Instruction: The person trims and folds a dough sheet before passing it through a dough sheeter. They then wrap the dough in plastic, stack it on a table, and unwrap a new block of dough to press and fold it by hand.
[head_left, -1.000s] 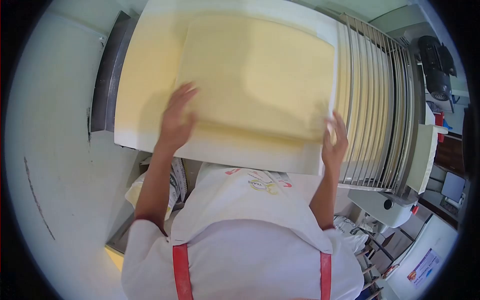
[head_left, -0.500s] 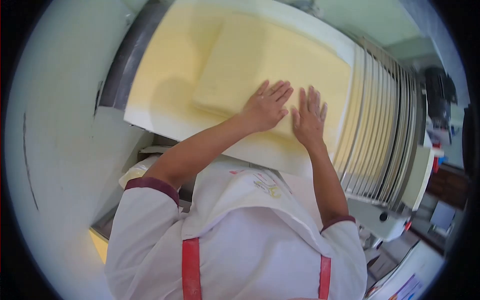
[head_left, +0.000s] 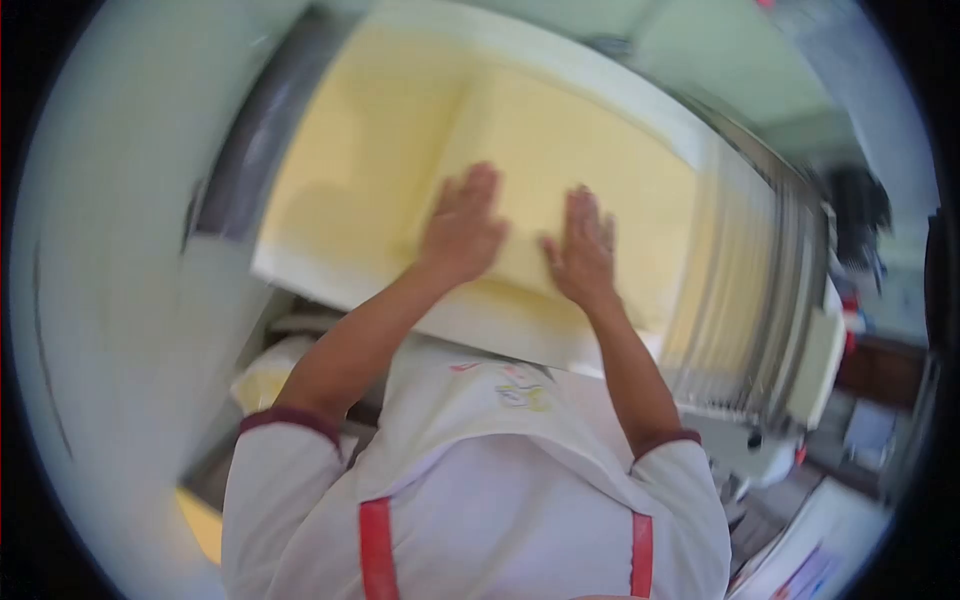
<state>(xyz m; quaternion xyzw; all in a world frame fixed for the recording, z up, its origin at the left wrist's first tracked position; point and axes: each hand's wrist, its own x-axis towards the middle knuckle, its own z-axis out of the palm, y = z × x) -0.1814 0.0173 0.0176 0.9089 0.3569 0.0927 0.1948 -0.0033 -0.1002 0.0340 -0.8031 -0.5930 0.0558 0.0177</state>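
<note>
A thick, pale yellow slab of dough (head_left: 575,140) lies flat on the floury white belt (head_left: 305,262) of a dough sheeter. My left hand (head_left: 463,228) is over the slab's near left part, palm down, its fingers stretched out. To the right of it, my right hand (head_left: 583,245) is also flat over the near part of the dough, fingers pointing away from me and the thumb apart. Neither hand grips anything. Motion blur hides whether the palms press on the dough or hover just above it.
A metal bar guard (head_left: 740,290) spans the belt on the right. The pale wall (head_left: 110,300) is close on the left, beside a dark metal end piece (head_left: 255,130) of the machine. A plastic bag (head_left: 270,375) sits below the belt's near edge.
My left hand has shifted left across the dough, widening the distance between the hands. My right hand has moved a little left. The dough keeps about the same place on the belt.
</note>
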